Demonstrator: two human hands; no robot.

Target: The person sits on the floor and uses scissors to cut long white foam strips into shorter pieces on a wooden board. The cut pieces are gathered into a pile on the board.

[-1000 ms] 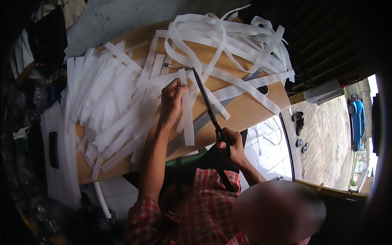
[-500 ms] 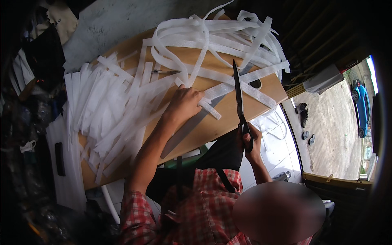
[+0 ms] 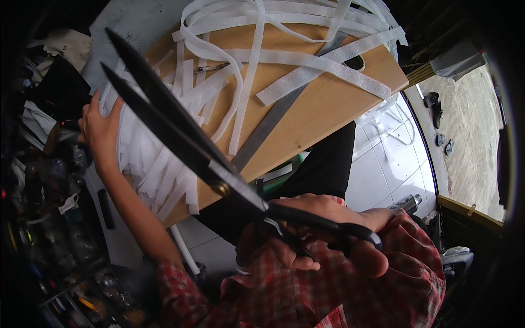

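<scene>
Close to the camera, large black-handled scissors (image 3: 221,169) are gripped in my right hand (image 3: 322,218), thumb and fingers through the handles. Their blades are slightly parted and point to the upper left, over the table. My left hand (image 3: 103,134) reaches to the table's left side, thumb and fingers spread, at the edge of a heap of short white foam strips (image 3: 145,158). Whether it touches the strips is hard to make out. Longer white foam strips (image 3: 328,74) curl across the far part of the wooden table (image 3: 322,120). A grey metal ruler (image 3: 268,128) lies under some of them.
A thin pointed tool (image 3: 210,68) rests among the strips. White scraps (image 3: 385,128) lie on the tiled floor at the right, near a silver cylinder (image 3: 406,203). Dark clutter (image 3: 71,218) fills the left side. Shoes (image 3: 433,109) stand outside at the right.
My left hand has moved from the ruler to the left edge of the strip heap. My right hand has brought the scissors up close to the camera, their blades swung to the left.
</scene>
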